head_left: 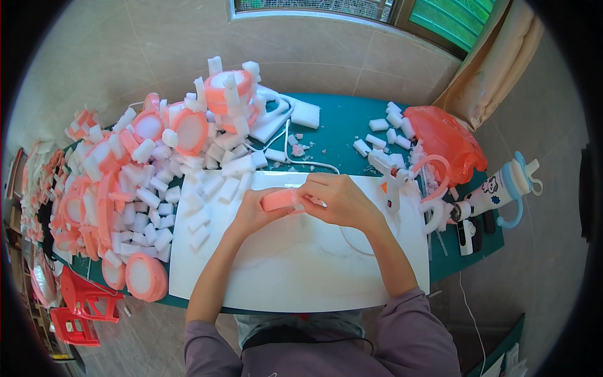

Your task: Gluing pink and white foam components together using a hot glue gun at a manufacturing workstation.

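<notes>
One pink foam piece (pixel 277 200) is hanging above a glossy white board (pixel 301 270), the left hand (pixel 253 213) clasping it, the right hand (pixel 339 198) pinching its end, both partly hiding it. Around the board, a green table (pixel 339 119) is showing. White foam blocks (pixel 149 198) are crowding pink-rimmed discs (pixel 144 277) at left; a crinkled red bag (pixel 443 141) is slumping opposite. Behind, a tiled wall (pixel 301 50) is bordering a window (pixel 452 17), cut off above.

The left forearm (pixel 216 271) reached forward and slanted inward, and the right forearm (pixel 388 252) mirrored it. The left hand (pixel 254 212) gripped between thumb and fingers; the right hand (pixel 334 200), back upward, curled its fingers close beside it.
</notes>
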`<state>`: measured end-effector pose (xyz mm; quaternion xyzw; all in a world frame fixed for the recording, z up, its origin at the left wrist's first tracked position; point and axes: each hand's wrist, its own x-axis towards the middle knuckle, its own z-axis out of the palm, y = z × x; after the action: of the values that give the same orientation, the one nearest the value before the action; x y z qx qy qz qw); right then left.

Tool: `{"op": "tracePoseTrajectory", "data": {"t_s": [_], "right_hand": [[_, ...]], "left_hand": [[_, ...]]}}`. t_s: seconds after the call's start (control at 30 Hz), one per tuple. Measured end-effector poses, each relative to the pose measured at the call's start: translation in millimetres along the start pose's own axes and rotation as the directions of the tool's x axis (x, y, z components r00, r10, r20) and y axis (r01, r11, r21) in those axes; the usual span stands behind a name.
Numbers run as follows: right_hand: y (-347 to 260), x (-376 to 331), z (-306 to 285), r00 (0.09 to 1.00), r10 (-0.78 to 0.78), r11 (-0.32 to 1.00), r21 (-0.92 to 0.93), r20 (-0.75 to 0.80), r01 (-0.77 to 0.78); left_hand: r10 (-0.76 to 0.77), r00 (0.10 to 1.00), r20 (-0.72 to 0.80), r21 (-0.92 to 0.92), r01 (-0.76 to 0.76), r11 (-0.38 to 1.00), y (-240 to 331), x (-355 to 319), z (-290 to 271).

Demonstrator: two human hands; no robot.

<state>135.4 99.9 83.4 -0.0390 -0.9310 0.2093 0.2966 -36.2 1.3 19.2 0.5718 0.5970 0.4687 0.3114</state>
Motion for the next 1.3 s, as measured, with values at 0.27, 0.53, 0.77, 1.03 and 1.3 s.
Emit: {"op": "tracePoseTrajectory", "data": {"t_s": [0.27, 0.53, 0.77, 1.03, 1.3], "right_hand": [[5.4, -0.7, -5.1, 0.999, -0.005, 0.998, 0.056, 0.052, 0.002], [10.0, -1.4, -4.9, 0.995, -0.064, 0.998, 0.030, 0.073, 0.062], [13.4, -2.9, 2.0, 0.995, -0.096, 0.995, -0.007, 0.013, 0.096], [17.2, -1.2, 3.5, 0.978, -0.207, 0.968, -0.143, -0.007, 0.204], [16.6, 0.7, 7.5, 0.987, -0.161, 0.983, -0.087, -0.013, 0.159]], "left_hand": [[-0.031, 0.999, -0.019, 0.006, 0.032, 0.999, 2.0, -1.0, -0.4], [-0.051, 0.998, -0.039, -0.008, 0.051, 0.999, 0.9, -0.9, -0.4], [-0.091, 0.994, -0.054, -0.039, 0.089, 0.995, -1.8, -0.4, 0.2], [-0.085, 0.995, -0.056, -0.031, 0.083, 0.996, -1.9, 0.1, 1.0], [-0.090, 0.995, -0.042, -0.031, 0.089, 0.996, -0.5, 0.1, 0.3]]}}
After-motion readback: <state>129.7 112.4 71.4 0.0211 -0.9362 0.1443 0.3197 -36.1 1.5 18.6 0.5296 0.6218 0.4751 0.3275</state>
